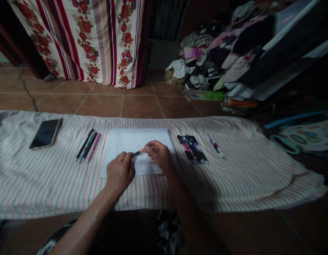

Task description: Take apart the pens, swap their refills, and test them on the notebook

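Note:
Over an open spiral notebook (137, 136), both hands meet on one slim pen (138, 153) with a dark barrel and an orange-red part. My left hand (119, 170) grips its dark end, fingers curled. At the other end, my right hand (160, 154) pinches the orange-red part with thumb and fingers. The pen lies nearly level, slightly higher on the right. Its two ends are hidden by the fingers. Handwriting covers parts of the page, too small to read.
Several pens (88, 147) lie left of the notebook, beside a smartphone (46, 133). On the right are a group of mostly black pens (192, 148) and a single white pen (216, 146). All rest on a striped cloth (249, 170). Piled clothes (214, 53) stand beyond, near a floral curtain (100, 39).

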Tool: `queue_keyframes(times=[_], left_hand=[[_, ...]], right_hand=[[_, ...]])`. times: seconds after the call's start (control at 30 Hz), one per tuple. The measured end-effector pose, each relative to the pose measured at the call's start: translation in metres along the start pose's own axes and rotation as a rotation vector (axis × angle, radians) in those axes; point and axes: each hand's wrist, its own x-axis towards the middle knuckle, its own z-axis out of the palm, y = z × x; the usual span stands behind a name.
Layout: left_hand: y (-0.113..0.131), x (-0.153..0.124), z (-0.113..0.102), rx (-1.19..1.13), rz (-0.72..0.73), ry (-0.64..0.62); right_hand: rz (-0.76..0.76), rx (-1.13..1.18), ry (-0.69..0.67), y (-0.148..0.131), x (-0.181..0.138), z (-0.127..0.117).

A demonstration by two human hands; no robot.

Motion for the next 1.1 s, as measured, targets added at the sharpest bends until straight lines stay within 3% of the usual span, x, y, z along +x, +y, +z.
queue_keyframes(times=[0.23, 0.43, 0.57, 0.9, 1.1], left_hand=[[-0.003, 0.000, 0.002, 0.004, -0.007, 0.000], [-0.001, 0.000, 0.003, 0.001, -0.014, 0.024], [0.000, -0.001, 0.002, -0.009, -0.007, 0.020], [-0.001, 0.000, 0.003, -0.029, -0.041, 0.002], [0.000, 0.001, 0.001, -0.026, -0.047, -0.009]], right_hand=[[-0.057, 0.022, -0.089, -0.007, -0.003, -0.002], [0.031, -0.002, 0.026, -0.008, -0.004, 0.002], [0.018, -0.075, 0.007, -0.004, -0.002, 0.002], [0.003, 0.117, -0.090, -0.011, -0.005, 0.000], [0.105, 0.115, -0.059, -0.016, -0.008, 0.001]])
